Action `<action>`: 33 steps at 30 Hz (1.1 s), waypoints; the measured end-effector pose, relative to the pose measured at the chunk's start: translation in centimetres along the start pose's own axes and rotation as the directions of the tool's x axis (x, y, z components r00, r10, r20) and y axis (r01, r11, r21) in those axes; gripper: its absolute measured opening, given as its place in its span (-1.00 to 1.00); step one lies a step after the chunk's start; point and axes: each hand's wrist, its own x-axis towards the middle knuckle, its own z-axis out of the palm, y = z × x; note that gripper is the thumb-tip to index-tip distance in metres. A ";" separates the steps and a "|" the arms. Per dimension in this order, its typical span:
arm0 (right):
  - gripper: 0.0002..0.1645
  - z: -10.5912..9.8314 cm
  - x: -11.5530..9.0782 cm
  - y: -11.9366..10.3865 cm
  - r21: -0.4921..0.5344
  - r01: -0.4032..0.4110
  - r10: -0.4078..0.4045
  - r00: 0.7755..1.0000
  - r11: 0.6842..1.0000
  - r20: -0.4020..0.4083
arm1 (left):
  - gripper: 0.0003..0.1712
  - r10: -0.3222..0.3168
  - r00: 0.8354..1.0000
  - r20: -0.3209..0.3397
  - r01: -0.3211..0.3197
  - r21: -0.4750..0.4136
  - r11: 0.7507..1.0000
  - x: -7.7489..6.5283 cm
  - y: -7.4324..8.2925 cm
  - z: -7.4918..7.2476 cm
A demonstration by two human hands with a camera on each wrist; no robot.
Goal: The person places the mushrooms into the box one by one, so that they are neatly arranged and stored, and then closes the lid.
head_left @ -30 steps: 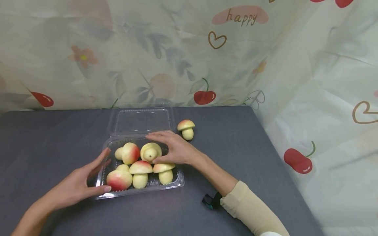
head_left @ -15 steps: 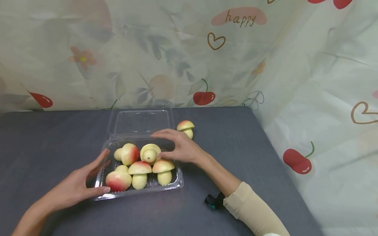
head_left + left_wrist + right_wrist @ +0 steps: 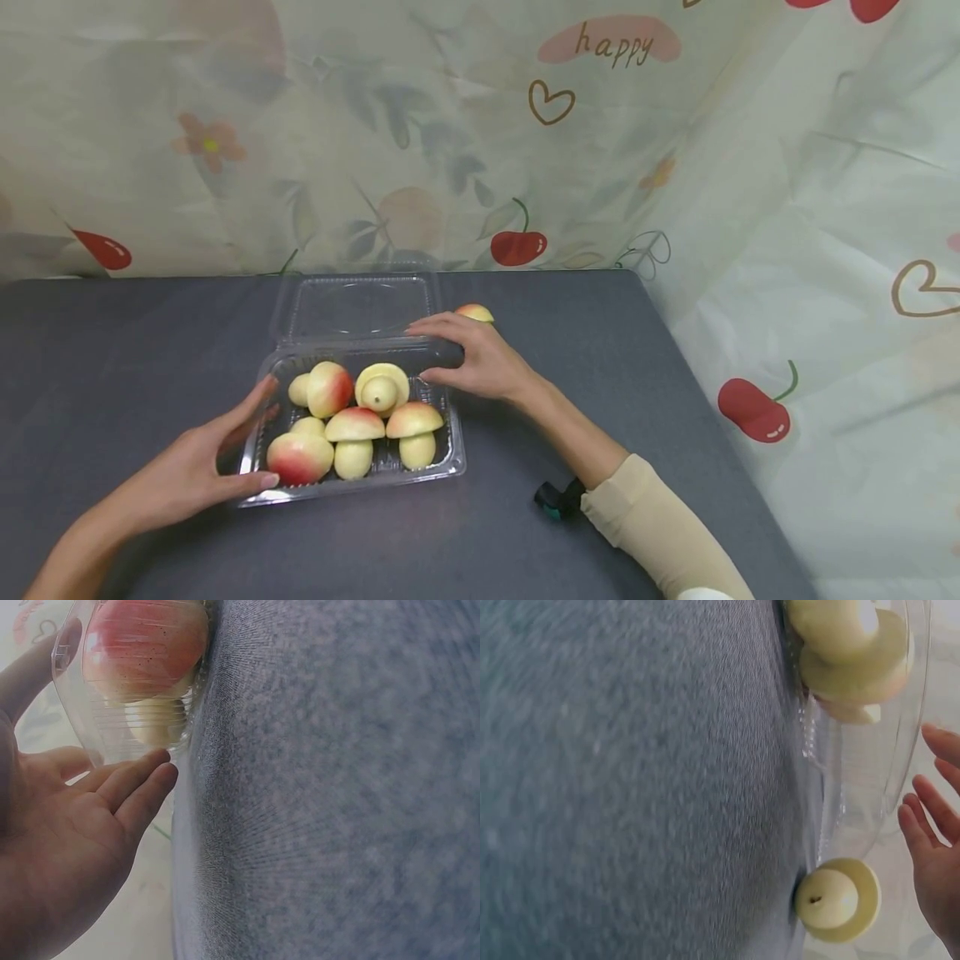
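Note:
A hinged clear plastic box (image 3: 352,487) holds several pale-yellow mushroom-shaped pieces with reddish caps, probably imitation mushrooms. Two are in the back row: one (image 3: 330,390) lies sideways, and another (image 3: 382,389) shows its stem end. Three line the front, the rightmost mushroom (image 3: 416,433) being cap up. With extended fingers and thumb, my left hand (image 3: 198,467) touches the box's left end at the wall and front corner. My right hand (image 3: 483,358) hovers over the back right corner, thumb and fingers apart, holding nothing. Behind it, a loose mushroom (image 3: 829,900) stands on the table, partly hidden in the head view.
The box's clear lid (image 3: 360,304) lies folded back toward the wall. A dark grey cloth (image 3: 570,375) covers the table. Patterned sheeting (image 3: 420,125) hangs behind and to the right. A small black device (image 3: 558,500) shows at my right wrist.
My right hand has drawn away from the mushrooms, back and to the right, its thumb leaving the pieces. It now covers most of the loose mushroom. My left hand stays at the box.

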 end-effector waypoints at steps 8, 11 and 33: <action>-0.36 -1.1 -1.0 0.9 -0.088 -0.074 0.072 0.997 0.993 -0.029 | 0.25 0.005 1.000 0.011 -0.005 0.008 1.000 0.1 0.0 0.0; -0.38 -1.5 -1.3 1.4 -0.095 -0.102 0.098 0.994 0.990 -0.044 | 0.25 0.008 1.000 0.011 -0.008 0.007 1.000 0.1 0.0 0.0; -0.39 -2.8 -2.5 5.2 -0.106 -0.140 0.129 0.986 0.984 -0.101 | 0.26 -0.009 1.000 0.005 0.009 0.004 1.000 0.0 -0.1 -0.1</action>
